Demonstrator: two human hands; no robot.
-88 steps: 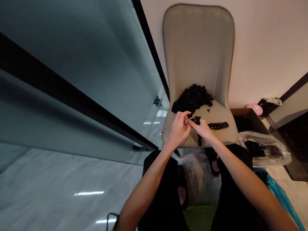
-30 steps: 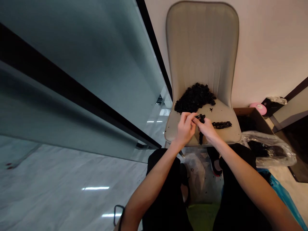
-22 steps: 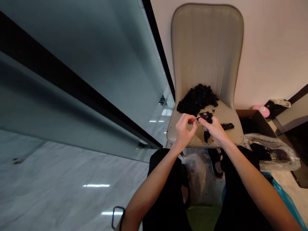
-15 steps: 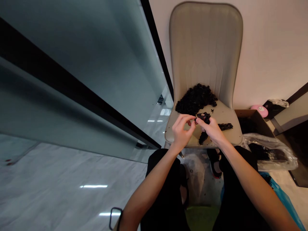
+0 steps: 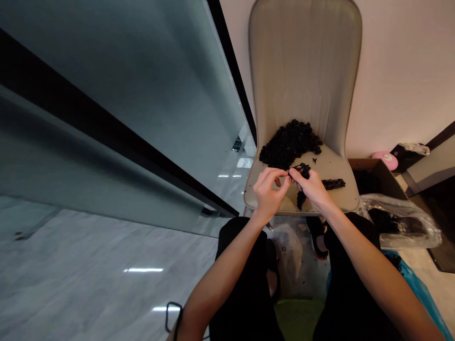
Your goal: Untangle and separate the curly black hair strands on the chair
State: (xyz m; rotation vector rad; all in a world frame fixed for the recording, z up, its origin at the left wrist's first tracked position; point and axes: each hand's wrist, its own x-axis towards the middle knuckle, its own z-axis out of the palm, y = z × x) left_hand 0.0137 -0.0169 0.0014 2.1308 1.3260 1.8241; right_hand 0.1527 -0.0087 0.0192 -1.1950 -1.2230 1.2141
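Black strip (image 5: 301, 200) hangs upright from the narrow grip of the right hand (image 5: 313, 189), the loosely open left hand (image 5: 270, 194) at nine o'clock.

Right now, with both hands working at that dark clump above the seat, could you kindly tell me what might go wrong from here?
The dark clump in the right hand trails a piece toward the chair seat's front edge, so it might drop to the floor. The left hand works close to the heap of dark material, so a slip could knock bits into it.
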